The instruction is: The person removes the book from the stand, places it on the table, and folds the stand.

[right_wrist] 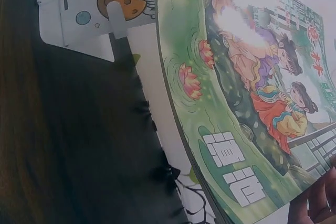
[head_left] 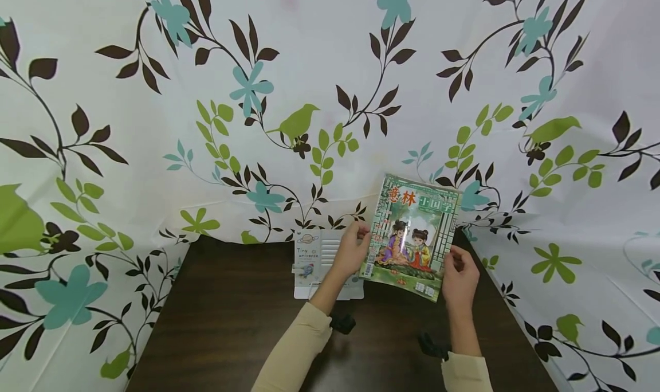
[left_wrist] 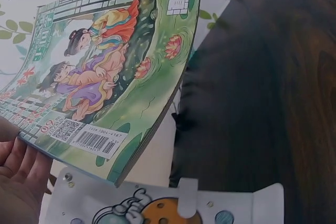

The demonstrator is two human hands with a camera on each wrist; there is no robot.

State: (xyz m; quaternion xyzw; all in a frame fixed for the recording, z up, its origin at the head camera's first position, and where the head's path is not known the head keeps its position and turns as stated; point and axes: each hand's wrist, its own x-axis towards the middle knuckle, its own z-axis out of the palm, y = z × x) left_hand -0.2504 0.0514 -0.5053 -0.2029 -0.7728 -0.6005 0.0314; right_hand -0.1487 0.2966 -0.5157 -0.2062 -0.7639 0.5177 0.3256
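A green magazine [head_left: 412, 240] with two cartoon figures on its cover is held up at a tilt above the far right part of the table. My left hand [head_left: 353, 249] grips its left edge, and my right hand [head_left: 460, 277] pinches the lower part of its right edge. The left wrist view shows the thumb and fingers of the left hand [left_wrist: 23, 182] around the edge near the barcode. Behind my left hand stands a white book stand [head_left: 307, 254] printed "Tiny universe", partly covered by that hand and the magazine.
The dark wooden table [head_left: 232, 317] reaches back to a white cloth [head_left: 319, 48] patterned with leaves, flowers and birds, which hangs behind and along both sides. A clear clip [left_wrist: 188, 198] shows on the stand's front. Black straps [head_left: 342, 323] sit at both wrists.
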